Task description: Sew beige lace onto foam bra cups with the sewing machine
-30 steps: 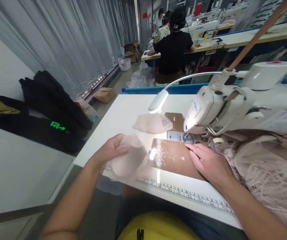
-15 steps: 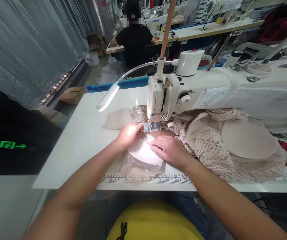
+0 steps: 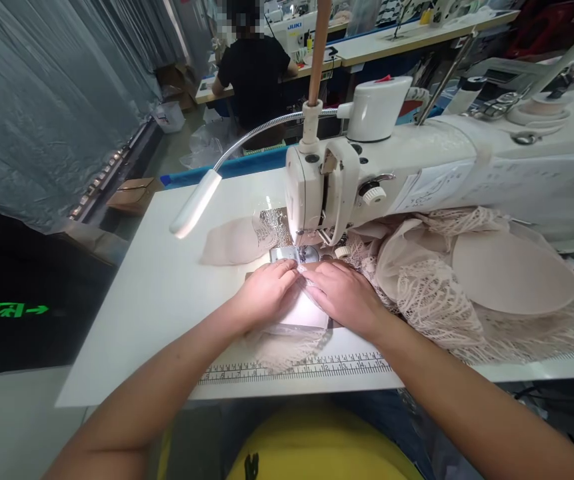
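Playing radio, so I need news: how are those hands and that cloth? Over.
Left hand, right hand: both on the pale cup piece, at the sewing machine. Lacy pile beside right hand.

Left forearm [image 3: 181,357] and right forearm [image 3: 447,377] bare, converging ahead. Left hand [image 3: 265,291], right hand [image 3: 345,295] side by side, backs up, fingers [image 3: 283,268] bent inward, tips nearly meeting.

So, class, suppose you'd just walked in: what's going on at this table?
A person's left hand and right hand are on a pale, lace-edged piece, its far edge by the needle area of a sewing machine. Whether it is stitching can't be told. Another pale piece lies beyond the left hand, and a lacy heap lies to the right. Farther back, a co-worker in black is at another table.
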A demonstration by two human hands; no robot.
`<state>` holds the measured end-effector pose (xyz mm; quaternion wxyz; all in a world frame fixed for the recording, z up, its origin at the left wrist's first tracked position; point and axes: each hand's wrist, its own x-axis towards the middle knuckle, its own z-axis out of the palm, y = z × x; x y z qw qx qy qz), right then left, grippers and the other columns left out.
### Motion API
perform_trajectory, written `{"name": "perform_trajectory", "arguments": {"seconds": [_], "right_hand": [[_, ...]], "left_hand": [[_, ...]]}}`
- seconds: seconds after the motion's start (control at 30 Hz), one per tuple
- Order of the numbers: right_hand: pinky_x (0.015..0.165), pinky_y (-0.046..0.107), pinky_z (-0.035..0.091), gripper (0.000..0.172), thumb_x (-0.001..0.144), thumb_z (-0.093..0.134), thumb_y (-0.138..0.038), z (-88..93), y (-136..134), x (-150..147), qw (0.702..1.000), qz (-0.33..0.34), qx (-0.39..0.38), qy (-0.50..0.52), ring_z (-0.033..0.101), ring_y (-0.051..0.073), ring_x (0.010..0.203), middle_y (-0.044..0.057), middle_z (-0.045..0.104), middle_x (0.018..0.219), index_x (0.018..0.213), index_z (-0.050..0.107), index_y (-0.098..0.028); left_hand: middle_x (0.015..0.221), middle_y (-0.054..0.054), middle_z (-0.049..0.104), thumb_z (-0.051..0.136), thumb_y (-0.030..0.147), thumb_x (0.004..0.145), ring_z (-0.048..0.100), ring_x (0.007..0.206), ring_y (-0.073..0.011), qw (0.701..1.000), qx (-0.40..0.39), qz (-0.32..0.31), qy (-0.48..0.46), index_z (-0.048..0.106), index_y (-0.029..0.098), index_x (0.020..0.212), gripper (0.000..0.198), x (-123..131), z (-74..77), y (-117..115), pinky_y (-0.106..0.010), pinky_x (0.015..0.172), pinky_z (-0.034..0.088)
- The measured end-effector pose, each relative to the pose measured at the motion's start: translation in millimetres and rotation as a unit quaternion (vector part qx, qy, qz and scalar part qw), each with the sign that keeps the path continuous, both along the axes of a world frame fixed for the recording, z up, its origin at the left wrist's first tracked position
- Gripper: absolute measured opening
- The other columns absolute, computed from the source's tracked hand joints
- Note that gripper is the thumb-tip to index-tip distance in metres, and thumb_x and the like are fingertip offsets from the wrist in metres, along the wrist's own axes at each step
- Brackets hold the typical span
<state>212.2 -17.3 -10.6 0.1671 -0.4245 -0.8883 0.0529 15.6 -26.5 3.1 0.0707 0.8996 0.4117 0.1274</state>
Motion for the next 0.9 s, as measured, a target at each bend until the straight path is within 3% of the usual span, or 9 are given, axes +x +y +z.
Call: {"name": "perform_trajectory", "arguments": {"seconds": [0.33,0.67,0.9], "right_hand": [[0.073,0.03,0.038,0.023,0.091,0.047,-0.023,6.6,4.5,-5.8,0.999,-0.04,-0.02,-0.02,0.056,0.019,0.085,0.004,0.065,0.091,0.106,0.065,-0.02],[0.068,0.03,0.037,0.024,0.089,0.048,-0.023,10.3,7.8,-8.5,0.997,-0.063,-0.044,-0.024,0.057,0.018,0.079,0.004,0.066,0.089,0.104,0.066,-0.022],[0.066,0.029,0.037,0.03,0.092,0.039,-0.018,6.2,8.8,-5.2,0.997,-0.062,-0.046,-0.007,0.057,0.017,0.075,0.004,0.066,0.085,0.102,0.067,-0.022]], "left_hand": [[0.133,-0.023,0.051,0.043,0.034,0.091,0.046,0.126,-0.0316,0.999,-0.002,-0.024,0.041,0.05,0.002,0.128,0.049,-5.5,1.5,18.6,-0.048,0.103,0.043],[0.134,-0.022,0.05,0.045,0.037,0.09,0.045,0.128,-0.0321,0.995,-0.012,-0.067,0.069,0.049,0.004,0.13,0.053,-12.4,3.4,34.5,-0.047,0.106,0.04],[0.136,-0.019,0.049,0.047,0.028,0.087,0.045,0.127,-0.0321,0.988,-0.005,-0.105,0.109,0.05,0.007,0.13,0.048,-19.3,19.0,40.8,-0.047,0.104,0.04]]}}
